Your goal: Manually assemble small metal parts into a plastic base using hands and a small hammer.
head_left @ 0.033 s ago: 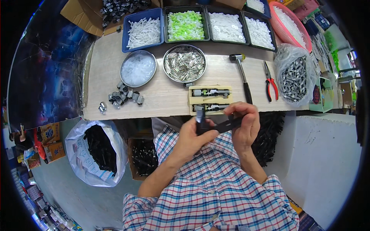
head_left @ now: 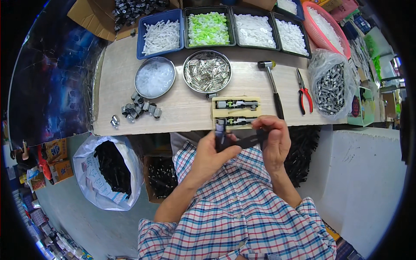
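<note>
Both my hands are raised just in front of the table's near edge, holding one long black plastic part [head_left: 248, 141] between them. My left hand [head_left: 215, 151] grips its left end, where a small grey-black piece [head_left: 221, 128] sticks up. My right hand [head_left: 274, 138] pinches the right end from above. Just beyond them, on the table, lies a pale wooden jig [head_left: 256, 103] with two dark assembled pieces set in it.
On the table are a hammer [head_left: 271, 82], red-handled pliers [head_left: 303, 93], a bag of dark metal parts [head_left: 331, 86], two round tins [head_left: 207, 71] [head_left: 154, 79], small metal cylinders [head_left: 138, 108], and trays of white and green pieces [head_left: 209, 28]. A bag [head_left: 108, 169] and a box [head_left: 162, 175] of black parts sit below.
</note>
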Tool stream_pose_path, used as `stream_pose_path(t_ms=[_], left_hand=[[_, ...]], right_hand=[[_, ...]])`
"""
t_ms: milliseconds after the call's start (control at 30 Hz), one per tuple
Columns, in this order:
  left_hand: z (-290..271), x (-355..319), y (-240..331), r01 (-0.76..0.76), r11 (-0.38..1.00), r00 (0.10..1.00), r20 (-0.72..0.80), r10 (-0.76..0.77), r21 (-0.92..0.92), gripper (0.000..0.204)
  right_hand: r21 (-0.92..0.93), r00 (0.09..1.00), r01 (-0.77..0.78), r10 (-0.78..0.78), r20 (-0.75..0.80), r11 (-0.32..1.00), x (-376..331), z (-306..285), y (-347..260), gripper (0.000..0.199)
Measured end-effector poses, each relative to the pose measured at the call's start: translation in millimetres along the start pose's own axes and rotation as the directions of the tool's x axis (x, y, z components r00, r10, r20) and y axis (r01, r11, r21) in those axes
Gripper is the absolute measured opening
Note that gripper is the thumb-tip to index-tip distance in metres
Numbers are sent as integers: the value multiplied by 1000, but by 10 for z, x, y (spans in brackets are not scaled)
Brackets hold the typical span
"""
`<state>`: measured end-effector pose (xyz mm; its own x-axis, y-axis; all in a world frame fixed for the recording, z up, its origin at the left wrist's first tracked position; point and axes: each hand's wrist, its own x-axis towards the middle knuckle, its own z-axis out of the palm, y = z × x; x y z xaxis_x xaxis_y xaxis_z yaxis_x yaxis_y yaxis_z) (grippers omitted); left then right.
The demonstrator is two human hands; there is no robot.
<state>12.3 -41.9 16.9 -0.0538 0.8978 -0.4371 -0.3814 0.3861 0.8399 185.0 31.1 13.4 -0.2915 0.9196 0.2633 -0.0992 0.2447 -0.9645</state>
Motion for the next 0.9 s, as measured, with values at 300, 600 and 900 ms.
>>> stream_pose_path(t_ms=[300, 600, 900], left_hand=[[-280, 98, 38, -147, 946, 988, 0, 153, 289, 33], [-759, 656, -1, -300, 255, 615, -18, 789, 919, 31], [-901, 882, -24, -289, -142, 556, 287, 780, 947, 41]], right_hand=[[-643, 901, 354, -64, 429, 679, -12, -219, -25, 41], [-706, 962, 208, -10, 273, 677, 185, -225, 315, 38], [-757, 949, 228, 36, 315, 612, 214, -169, 305, 37]])
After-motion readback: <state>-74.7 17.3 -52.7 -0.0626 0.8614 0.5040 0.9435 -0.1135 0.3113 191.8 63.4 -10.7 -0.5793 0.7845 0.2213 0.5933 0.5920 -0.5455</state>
